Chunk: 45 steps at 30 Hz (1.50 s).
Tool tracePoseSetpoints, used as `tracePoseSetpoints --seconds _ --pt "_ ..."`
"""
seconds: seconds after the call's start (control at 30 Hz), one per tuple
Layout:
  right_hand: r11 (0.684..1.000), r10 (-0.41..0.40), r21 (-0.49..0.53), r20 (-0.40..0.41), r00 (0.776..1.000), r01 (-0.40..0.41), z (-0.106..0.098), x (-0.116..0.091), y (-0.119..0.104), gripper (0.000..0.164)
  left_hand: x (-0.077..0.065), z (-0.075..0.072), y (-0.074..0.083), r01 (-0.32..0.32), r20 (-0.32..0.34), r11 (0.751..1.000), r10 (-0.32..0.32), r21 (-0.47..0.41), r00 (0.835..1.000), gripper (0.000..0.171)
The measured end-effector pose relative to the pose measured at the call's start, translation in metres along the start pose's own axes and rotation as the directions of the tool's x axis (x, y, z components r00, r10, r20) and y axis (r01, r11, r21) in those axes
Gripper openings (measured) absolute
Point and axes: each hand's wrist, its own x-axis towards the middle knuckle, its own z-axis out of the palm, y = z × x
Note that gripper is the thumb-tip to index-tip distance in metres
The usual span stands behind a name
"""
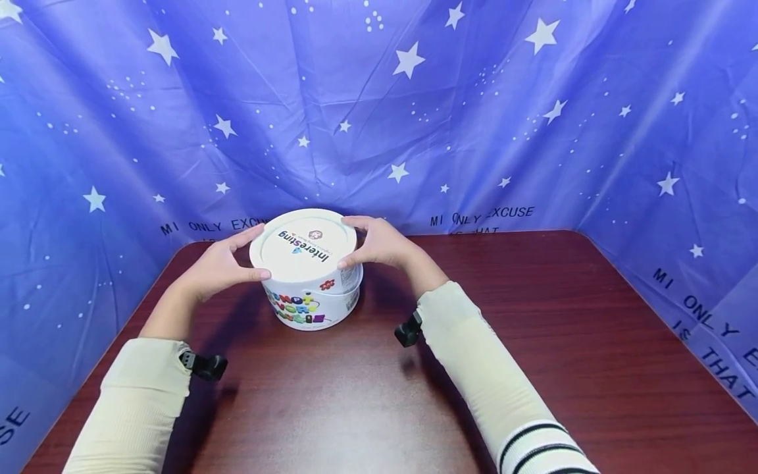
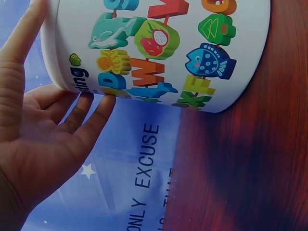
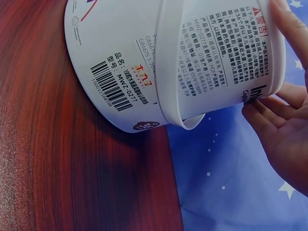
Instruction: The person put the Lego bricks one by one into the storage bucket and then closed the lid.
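Note:
A round white lidded bucket (image 1: 308, 299) stands on the table, toward its back left, with colourful letters and animals printed on its side. Its white lid (image 1: 296, 247) is on top, printed "Interesting". My left hand (image 1: 222, 266) grips the bucket from the left at the lid's rim, thumb in front and fingers round the back. From the other side my right hand (image 1: 381, 247) holds it at the same height, thumb on the near rim. In the right wrist view, the fingertips press just under the rim, and the bucket's white handle (image 3: 171, 62) hangs down across the barcode side.
The dark red wooden table (image 1: 367, 395) carries the bucket. Right behind it hangs a blue curtain (image 1: 379, 118) with white stars and black lettering, which also runs along both sides. Small black wrist cameras (image 1: 204, 365) are strapped over the pale sleeves (image 1: 485, 362).

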Motion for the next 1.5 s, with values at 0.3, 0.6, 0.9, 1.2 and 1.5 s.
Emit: tracePoseSetpoints --seconds 0.3,0.6,0.9,1.2,1.5 --pt "0.999 0.025 -0.023 -0.007 1.0 -0.025 0.0 0.001 0.001 0.097 0.0 -0.002 0.001 0.01 0.007 0.999 -0.01 0.03 1.0 0.101" --pt "1.0 0.017 0.006 0.007 1.0 -0.017 0.004 -0.003 0.003 0.098 -0.003 0.0 0.001 -0.002 -0.003 0.999 0.002 0.042 1.0 0.102" --pt "0.998 0.033 0.061 -0.003 0.999 -0.033 0.008 -0.009 0.006 0.099 -0.005 0.003 -0.001 0.002 -0.01 1.0 -0.002 0.014 1.0 0.1" --pt "0.999 -0.043 0.024 -0.083 0.996 0.045 0.018 -0.022 0.01 0.095 -0.009 0.01 -0.004 0.009 -0.078 0.998 -0.013 -0.06 0.997 0.096" --pt "0.98 -0.057 0.18 -0.181 0.982 0.09 0.026 -0.039 0.016 0.082 -0.029 0.037 -0.008 -0.106 -0.331 0.973 0.033 -0.207 0.943 0.073"
